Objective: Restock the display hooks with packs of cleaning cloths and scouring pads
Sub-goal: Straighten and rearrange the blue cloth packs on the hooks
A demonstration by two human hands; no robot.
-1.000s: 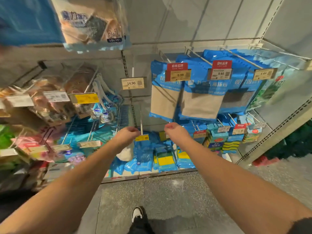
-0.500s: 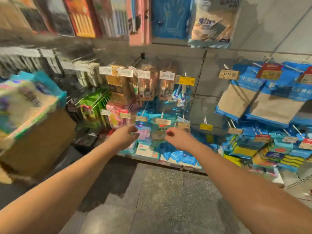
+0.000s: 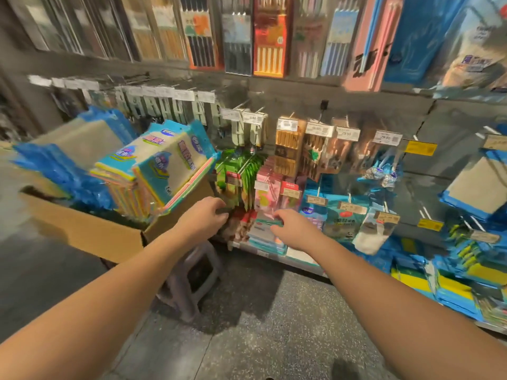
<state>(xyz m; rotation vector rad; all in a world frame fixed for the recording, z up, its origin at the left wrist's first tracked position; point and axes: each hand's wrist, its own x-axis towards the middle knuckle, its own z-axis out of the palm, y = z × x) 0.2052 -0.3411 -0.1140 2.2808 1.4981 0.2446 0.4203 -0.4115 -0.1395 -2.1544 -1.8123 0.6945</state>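
Hands empty: left hand point(image 3: 204, 216) and right hand point(image 3: 292, 229) loosely curled, apart. Cloth packs point(image 3: 164, 163) at ten o'clock stand upright in carton point(image 3: 90, 231), handy for grabbing.

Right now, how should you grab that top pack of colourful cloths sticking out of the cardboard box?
Probably by its upper edge, coming from above. The front pack of colourful cloths stands tilted in the cardboard box, its top end sticking up free while its lower part is wedged among other packs. The left hand is nearest and looks empty, so pinching the flat top and lifting upward seems easiest.
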